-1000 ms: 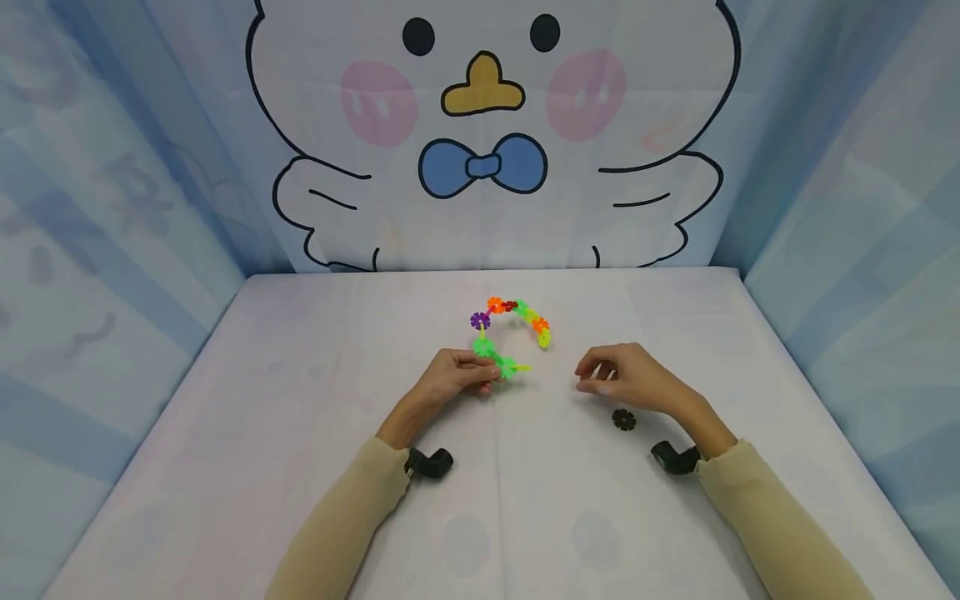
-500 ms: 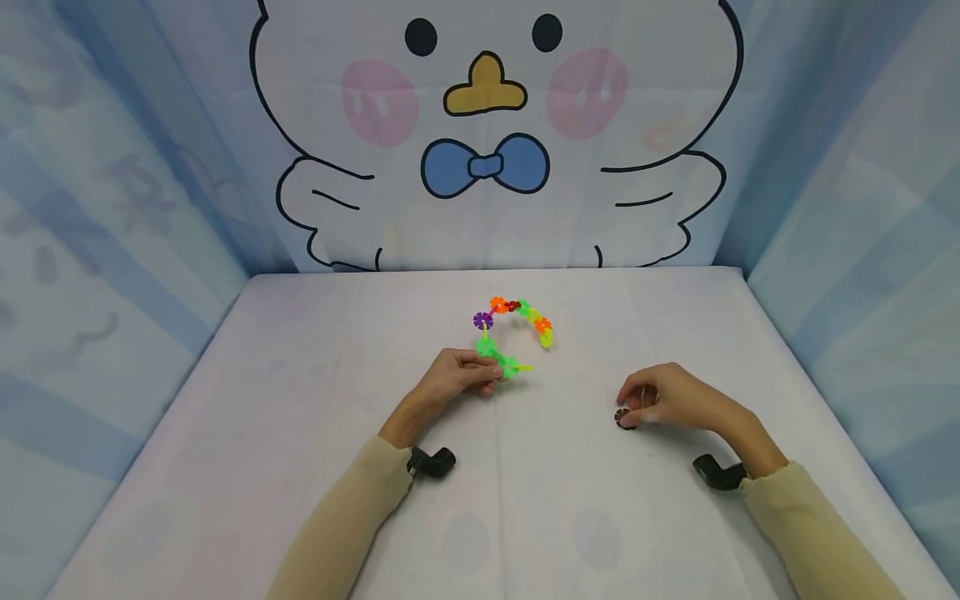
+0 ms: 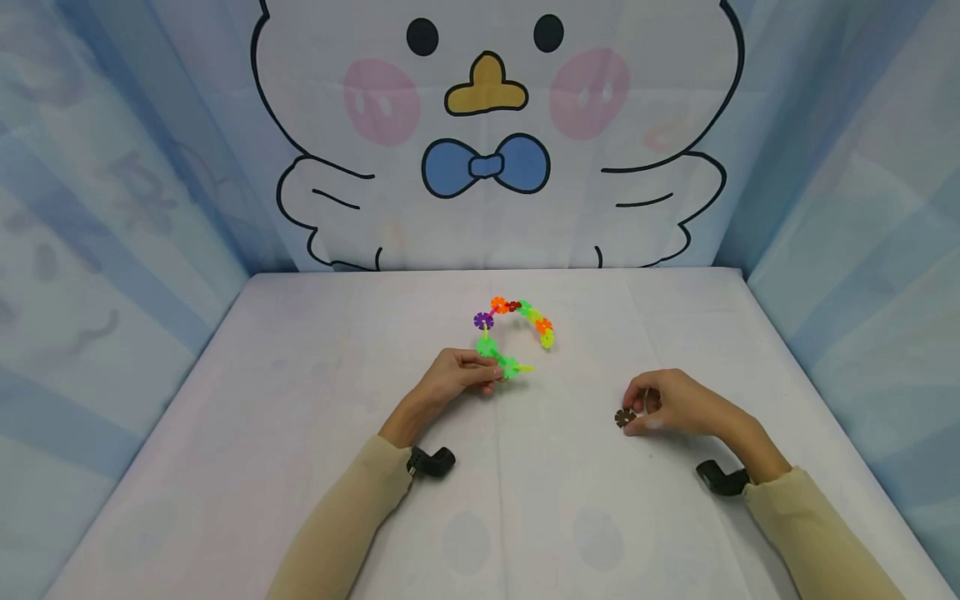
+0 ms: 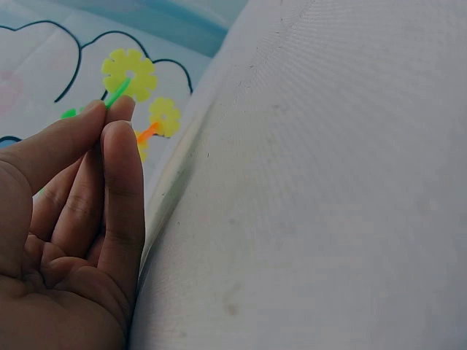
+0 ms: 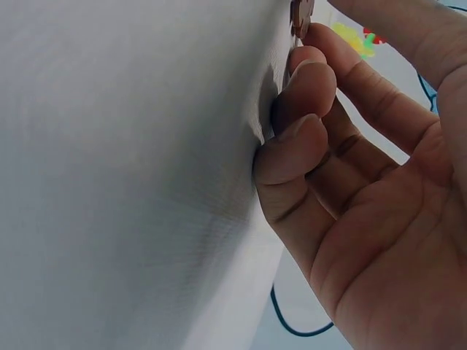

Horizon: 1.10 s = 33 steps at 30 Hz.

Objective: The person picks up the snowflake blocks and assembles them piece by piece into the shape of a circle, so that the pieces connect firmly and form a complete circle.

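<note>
A curved chain of coloured snowflake pieces (image 3: 513, 329) lies on the white table (image 3: 300, 467), arching from green pieces near me round to a yellow-green end. My left hand (image 3: 457, 377) pinches the chain's green near end (image 3: 504, 365); the left wrist view shows my fingertips (image 4: 109, 117) on a green piece, with yellow pieces (image 4: 130, 73) beyond. To the right, my right hand (image 3: 663, 402) pinches a dark brown snowflake piece (image 3: 625, 417) just above the table. In the right wrist view that brown piece (image 5: 300, 16) shows at the top edge between thumb and fingers (image 5: 310, 80).
A backdrop with a cartoon duck (image 3: 487, 133) stands behind the table, and blue patterned cloth walls (image 3: 855, 208) close in both sides. Black wrist camera mounts (image 3: 431, 461) sit on both forearms.
My right hand moved right and toward me to the brown piece, closed its fingers on it and lifted it slightly. My left hand stayed on the chain.
</note>
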Each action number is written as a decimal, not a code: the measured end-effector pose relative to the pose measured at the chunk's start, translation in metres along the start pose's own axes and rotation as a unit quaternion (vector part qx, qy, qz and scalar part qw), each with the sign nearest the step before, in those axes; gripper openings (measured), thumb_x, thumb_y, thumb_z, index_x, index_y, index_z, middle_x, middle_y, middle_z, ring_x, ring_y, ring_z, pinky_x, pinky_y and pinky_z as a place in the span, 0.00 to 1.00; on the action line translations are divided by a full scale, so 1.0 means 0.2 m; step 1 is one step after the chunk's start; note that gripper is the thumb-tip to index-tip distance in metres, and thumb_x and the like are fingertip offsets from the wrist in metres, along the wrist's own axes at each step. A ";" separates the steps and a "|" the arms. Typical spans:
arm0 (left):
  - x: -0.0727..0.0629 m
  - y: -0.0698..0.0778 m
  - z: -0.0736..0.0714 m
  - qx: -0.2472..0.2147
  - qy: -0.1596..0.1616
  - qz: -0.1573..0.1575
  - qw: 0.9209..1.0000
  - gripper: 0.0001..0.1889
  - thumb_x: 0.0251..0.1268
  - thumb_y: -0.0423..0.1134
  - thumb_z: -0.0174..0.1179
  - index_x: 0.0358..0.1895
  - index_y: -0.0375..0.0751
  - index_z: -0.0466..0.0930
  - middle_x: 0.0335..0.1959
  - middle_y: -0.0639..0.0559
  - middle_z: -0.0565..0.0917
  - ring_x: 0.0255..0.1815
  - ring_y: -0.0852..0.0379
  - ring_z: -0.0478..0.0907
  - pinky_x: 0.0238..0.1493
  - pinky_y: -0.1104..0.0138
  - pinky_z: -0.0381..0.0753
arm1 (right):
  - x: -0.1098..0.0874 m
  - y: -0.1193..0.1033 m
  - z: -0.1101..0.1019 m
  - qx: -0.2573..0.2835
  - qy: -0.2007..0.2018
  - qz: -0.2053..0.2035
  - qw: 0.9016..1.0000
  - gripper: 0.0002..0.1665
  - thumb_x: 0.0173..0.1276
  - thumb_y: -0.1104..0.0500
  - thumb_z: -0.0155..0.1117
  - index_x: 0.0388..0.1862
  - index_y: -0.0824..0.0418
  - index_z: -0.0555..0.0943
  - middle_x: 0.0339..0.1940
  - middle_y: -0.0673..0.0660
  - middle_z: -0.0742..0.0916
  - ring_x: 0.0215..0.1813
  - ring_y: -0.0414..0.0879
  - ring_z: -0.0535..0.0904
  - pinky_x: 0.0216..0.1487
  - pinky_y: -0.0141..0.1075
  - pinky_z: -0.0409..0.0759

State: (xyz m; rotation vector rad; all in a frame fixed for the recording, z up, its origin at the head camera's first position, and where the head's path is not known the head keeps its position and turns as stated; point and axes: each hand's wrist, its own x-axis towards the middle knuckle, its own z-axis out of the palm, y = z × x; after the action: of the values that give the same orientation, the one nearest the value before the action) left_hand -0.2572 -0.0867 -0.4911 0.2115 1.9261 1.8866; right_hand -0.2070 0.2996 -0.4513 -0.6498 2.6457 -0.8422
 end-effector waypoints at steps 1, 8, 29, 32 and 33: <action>0.00 0.00 0.00 -0.001 0.000 -0.001 1.000 0.15 0.72 0.34 0.69 0.54 0.27 0.86 0.34 0.50 0.93 0.27 0.63 0.85 0.39 0.72 0.88 | 0.00 0.00 0.00 0.002 0.000 -0.002 1.000 0.18 0.57 0.48 0.86 0.38 0.52 0.86 0.31 0.46 0.84 0.32 0.35 0.75 0.35 0.29 0.76; 0.00 0.00 0.00 0.001 -0.002 0.001 1.000 0.15 0.72 0.34 0.69 0.55 0.27 0.86 0.35 0.50 0.94 0.27 0.64 0.85 0.39 0.72 0.87 | -0.01 -0.01 -0.01 0.008 0.000 -0.014 1.000 0.18 0.58 0.50 0.85 0.38 0.52 0.83 0.33 0.46 0.85 0.33 0.35 0.76 0.36 0.29 0.77; -0.01 0.01 0.00 0.004 -0.011 0.000 1.000 0.16 0.73 0.34 0.68 0.56 0.26 0.86 0.36 0.49 0.94 0.29 0.63 0.85 0.40 0.72 0.88 | 0.00 0.06 -0.04 0.127 -0.062 -0.020 0.990 0.04 0.75 0.62 0.69 0.43 0.62 0.88 0.39 0.55 0.91 0.32 0.34 0.76 0.32 0.29 0.78; -0.01 0.00 -0.01 -0.002 -0.011 -0.001 1.000 0.16 0.73 0.34 0.68 0.57 0.26 0.85 0.36 0.50 0.94 0.29 0.63 0.86 0.41 0.72 0.88 | 0.01 0.06 -0.04 0.150 -0.064 -0.017 0.986 0.05 0.75 0.64 0.68 0.44 0.65 0.87 0.37 0.56 0.89 0.30 0.35 0.76 0.31 0.29 0.77; -0.01 0.00 -0.01 -0.004 -0.011 -0.001 1.000 0.16 0.73 0.34 0.68 0.57 0.26 0.85 0.35 0.50 0.94 0.29 0.63 0.86 0.41 0.72 0.88 | 0.02 0.05 -0.04 0.155 -0.064 -0.016 0.986 0.05 0.75 0.64 0.67 0.44 0.65 0.86 0.37 0.57 0.88 0.30 0.35 0.75 0.30 0.30 0.77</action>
State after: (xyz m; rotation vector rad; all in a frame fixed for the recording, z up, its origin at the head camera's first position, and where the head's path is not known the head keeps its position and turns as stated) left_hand -0.2570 -0.0886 -0.4905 0.2277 1.9028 1.8831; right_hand -0.2160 0.3092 -0.4519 -0.6403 2.3287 -1.1499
